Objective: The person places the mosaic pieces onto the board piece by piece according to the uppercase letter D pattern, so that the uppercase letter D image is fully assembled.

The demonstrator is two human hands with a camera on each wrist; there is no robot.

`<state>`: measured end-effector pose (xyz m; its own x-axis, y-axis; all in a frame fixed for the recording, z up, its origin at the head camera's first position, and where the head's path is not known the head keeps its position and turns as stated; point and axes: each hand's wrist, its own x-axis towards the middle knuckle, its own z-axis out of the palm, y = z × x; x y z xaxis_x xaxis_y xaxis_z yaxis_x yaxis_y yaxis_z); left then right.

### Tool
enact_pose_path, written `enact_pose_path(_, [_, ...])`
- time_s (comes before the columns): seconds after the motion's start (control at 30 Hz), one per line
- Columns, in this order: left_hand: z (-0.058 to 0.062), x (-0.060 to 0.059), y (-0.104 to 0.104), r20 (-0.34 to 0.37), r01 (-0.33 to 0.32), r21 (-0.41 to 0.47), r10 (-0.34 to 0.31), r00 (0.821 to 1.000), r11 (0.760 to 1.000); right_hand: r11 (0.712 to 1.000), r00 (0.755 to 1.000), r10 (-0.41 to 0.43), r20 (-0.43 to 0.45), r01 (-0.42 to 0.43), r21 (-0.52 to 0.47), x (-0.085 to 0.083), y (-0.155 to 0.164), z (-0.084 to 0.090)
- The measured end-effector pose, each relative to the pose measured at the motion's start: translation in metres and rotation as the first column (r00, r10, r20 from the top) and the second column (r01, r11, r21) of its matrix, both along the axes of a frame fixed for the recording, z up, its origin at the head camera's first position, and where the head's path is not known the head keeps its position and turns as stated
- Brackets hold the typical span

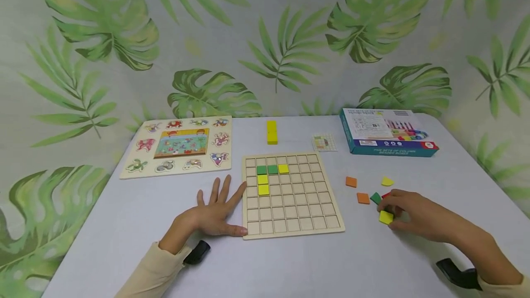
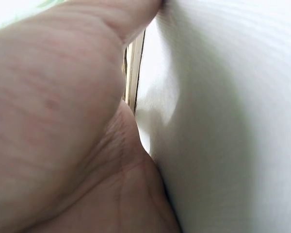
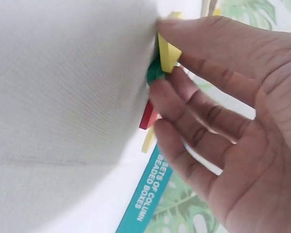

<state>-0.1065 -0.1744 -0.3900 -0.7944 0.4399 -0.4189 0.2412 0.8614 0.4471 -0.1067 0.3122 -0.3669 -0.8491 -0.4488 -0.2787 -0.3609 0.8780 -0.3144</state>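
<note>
A wooden grid board (image 1: pixel 294 206) lies in the middle of the table, with green tiles (image 1: pixel 267 169) and yellow tiles (image 1: pixel 262 185) in some of its squares. My left hand (image 1: pixel 217 215) rests on the cloth with fingers spread, thumb and forefinger at the board's left edge. To the right of the board, my right hand (image 1: pixel 418 213) pinches a yellow square tile (image 1: pixel 386 217) between thumb and fingers. In the right wrist view this yellow tile (image 3: pixel 169 51) stands tilted at the thumb tip. Beside it are a green tile (image 1: pixel 376 198) and a partly hidden red tile (image 1: pixel 386 195).
Orange tiles (image 1: pixel 363 198) and another yellow piece (image 1: pixel 387 181) lie near the right hand. Behind the board are a yellow block (image 1: pixel 271 132) and a small pattern card (image 1: pixel 325 142). An animal puzzle board (image 1: pixel 138 155) is at back left, a teal box (image 1: pixel 389 148) at back right.
</note>
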Motion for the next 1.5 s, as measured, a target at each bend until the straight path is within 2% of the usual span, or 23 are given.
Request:
enact_pose_path(0.17, [0.0,0.0,0.001,-0.003,-0.01,-0.006,0.01,1.0,1.0,0.998,0.997,0.039,-0.067,-0.035,0.053,-0.003,-0.012,0.004])
enact_pose_path(0.47, [0.001,0.001,0.002,0.0,-0.009,-0.016,0.009,1.0,1.0,0.986,0.972,0.165,-0.164,-0.169,-0.005,-0.019,-0.052,0.018])
enact_pose_path(0.67, [-0.001,0.002,0.005,0.005,-0.012,-0.023,0.012,1.0,1.0,0.975,0.962,0.22,-0.161,-0.222,0.001,-0.037,-0.088,0.017])
enact_pose_path(0.77, [-0.002,0.002,0.004,0.003,-0.012,-0.027,0.012,1.0,1.0,0.968,0.958,0.241,-0.155,-0.248,-0.028,-0.043,-0.108,0.014])
enact_pose_path(1.0, [-0.002,0.0,0.0,0.005,-0.006,-0.016,0.006,1.0,1.0,0.939,0.93,0.322,-0.178,-0.338,-0.069,-0.055,-0.16,0.012])
enact_pose_path(1.2, [0.0,0.002,0.001,0.005,-0.014,-0.01,0.014,1.0,1.0,0.906,0.898,0.396,-0.191,-0.416,-0.079,-0.059,-0.2,0.009])
enact_pose_path(1.4, [-0.005,0.0,0.001,0.009,-0.01,-0.009,0.01,1.0,1.0,0.892,0.885,0.425,-0.192,-0.446,-0.078,-0.057,-0.226,0.004])
enact_pose_path(1.5, [-0.004,-0.001,0.0,0.01,-0.01,-0.016,0.01,1.0,1.0,0.896,0.887,0.421,-0.19,-0.439,-0.066,-0.053,-0.232,0.003])
